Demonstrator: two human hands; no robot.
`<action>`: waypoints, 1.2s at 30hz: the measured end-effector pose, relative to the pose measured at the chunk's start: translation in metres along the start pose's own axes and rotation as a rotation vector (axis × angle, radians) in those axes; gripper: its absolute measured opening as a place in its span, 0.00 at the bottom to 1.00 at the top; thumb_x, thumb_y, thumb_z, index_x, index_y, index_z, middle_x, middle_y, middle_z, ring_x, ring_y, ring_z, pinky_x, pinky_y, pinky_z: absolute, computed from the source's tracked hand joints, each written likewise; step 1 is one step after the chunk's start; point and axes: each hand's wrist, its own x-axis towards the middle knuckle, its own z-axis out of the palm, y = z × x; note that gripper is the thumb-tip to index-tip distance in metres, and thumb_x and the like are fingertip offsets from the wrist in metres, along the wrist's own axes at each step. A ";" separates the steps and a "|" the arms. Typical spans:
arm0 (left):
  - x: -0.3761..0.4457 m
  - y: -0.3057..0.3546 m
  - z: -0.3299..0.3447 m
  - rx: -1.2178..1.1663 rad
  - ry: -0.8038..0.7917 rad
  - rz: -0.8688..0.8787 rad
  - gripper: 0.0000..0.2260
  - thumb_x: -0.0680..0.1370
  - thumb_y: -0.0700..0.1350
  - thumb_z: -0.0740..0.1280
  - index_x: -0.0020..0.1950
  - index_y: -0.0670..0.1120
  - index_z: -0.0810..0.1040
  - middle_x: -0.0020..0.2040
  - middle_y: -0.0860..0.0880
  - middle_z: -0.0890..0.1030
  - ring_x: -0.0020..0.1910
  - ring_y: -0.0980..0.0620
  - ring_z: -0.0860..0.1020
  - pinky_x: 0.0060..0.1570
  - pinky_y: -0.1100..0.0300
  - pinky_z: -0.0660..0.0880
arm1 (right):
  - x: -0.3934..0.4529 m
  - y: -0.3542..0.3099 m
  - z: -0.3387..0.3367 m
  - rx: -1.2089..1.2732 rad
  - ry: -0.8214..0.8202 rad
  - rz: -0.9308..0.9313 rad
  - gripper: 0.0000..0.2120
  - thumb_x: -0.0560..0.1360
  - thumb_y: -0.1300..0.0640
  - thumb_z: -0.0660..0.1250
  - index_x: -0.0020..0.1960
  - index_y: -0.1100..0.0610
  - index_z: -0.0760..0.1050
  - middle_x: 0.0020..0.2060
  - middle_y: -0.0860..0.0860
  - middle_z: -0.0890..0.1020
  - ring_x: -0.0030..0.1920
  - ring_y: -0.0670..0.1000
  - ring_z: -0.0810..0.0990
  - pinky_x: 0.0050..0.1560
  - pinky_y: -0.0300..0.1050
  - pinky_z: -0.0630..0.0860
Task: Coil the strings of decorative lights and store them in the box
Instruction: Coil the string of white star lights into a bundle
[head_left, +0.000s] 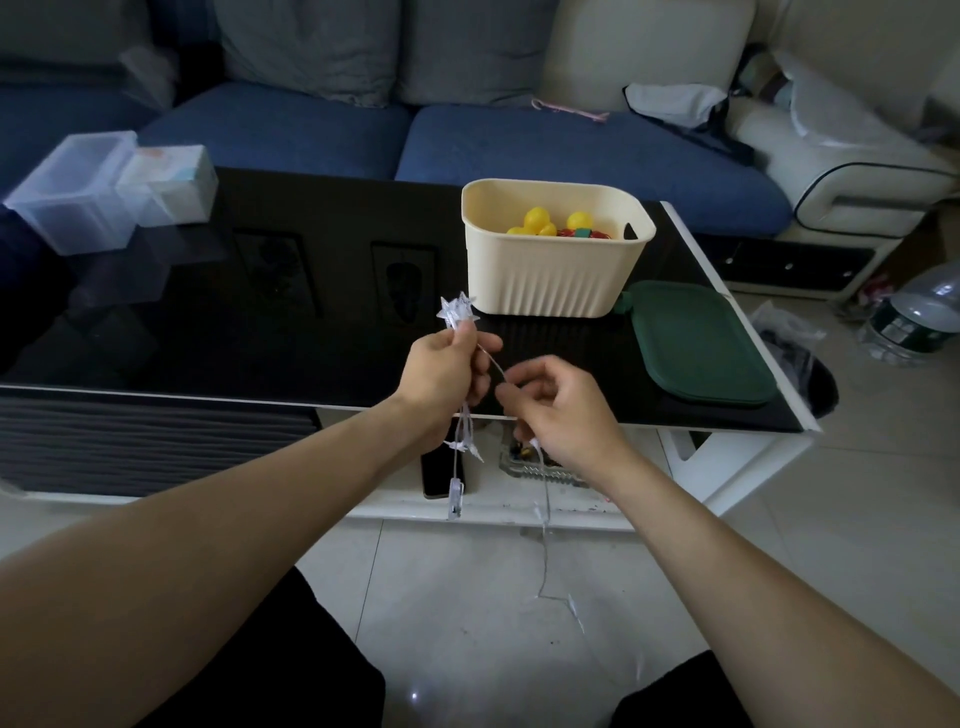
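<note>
1. Right hand (558, 410) pinches clear light string (544, 519), which hangs vertical toward the floor.
2. Left hand (447, 371) grips its coiled star lights (456, 310), stars pointing up.
3. Cream box (556, 270) stands behind on table (311, 291).

Blue sofa (291, 130), black table (260, 312), tiled floor (467, 597)

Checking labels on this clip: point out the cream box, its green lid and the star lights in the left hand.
cream box (556, 280), head view, ribbed front wall
green lid (701, 343), head view, flat top
star lights (456, 310), head view, stars above left hand (441, 371)
</note>
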 end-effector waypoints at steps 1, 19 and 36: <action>0.002 0.002 -0.002 -0.013 0.024 0.011 0.17 0.86 0.47 0.54 0.44 0.42 0.77 0.30 0.49 0.71 0.27 0.53 0.70 0.28 0.61 0.68 | 0.001 0.003 -0.003 -0.085 -0.034 0.007 0.04 0.77 0.56 0.73 0.49 0.56 0.80 0.34 0.52 0.83 0.29 0.44 0.79 0.35 0.38 0.74; 0.007 0.021 -0.030 -0.293 0.005 -0.030 0.17 0.86 0.50 0.50 0.40 0.47 0.67 0.26 0.53 0.59 0.23 0.56 0.56 0.22 0.63 0.56 | 0.007 0.013 -0.032 -0.050 -0.404 0.354 0.17 0.76 0.57 0.74 0.62 0.56 0.73 0.35 0.53 0.79 0.26 0.47 0.73 0.34 0.43 0.77; 0.006 0.010 -0.020 -0.151 -0.048 -0.047 0.17 0.86 0.50 0.51 0.40 0.46 0.68 0.26 0.52 0.61 0.23 0.55 0.57 0.23 0.63 0.55 | 0.007 0.018 -0.044 -0.455 -0.306 0.128 0.13 0.77 0.47 0.71 0.41 0.55 0.82 0.27 0.45 0.76 0.27 0.41 0.70 0.34 0.40 0.68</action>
